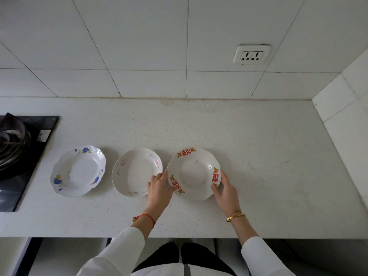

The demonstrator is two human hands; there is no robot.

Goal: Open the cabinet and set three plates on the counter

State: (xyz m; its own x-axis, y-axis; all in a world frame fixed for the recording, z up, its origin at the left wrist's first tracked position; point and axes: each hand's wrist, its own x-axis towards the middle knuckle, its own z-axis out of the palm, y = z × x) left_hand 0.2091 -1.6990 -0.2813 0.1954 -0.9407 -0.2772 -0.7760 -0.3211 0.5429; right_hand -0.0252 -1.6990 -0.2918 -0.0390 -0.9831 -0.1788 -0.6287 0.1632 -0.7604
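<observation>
Three plates sit in a row along the front half of the counter (258, 156): blue-flowered plate (77, 171), pink-flowered plate (136, 172) and red-patterned plate (194, 174), with narrow gaps between them. The stove (22, 156) blocks the left end. Bare counter lies behind and right of the plates

stove (23, 156) cut by left edge, pink-flowered plate (135, 172) rim behind left hand (159, 188)

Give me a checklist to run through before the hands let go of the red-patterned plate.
1. Three plates on the counter: ok.
2. Red-patterned plate lying flat: cannot tell.
3. Left hand and right hand on its opposite rims: ok.
4. Gap to the pink-flowered plate: cannot tell, rims look close.
5. Blue-flowered plate clear of the stove: ok.
6. Cabinet closed: cannot tell, out of view.
</observation>
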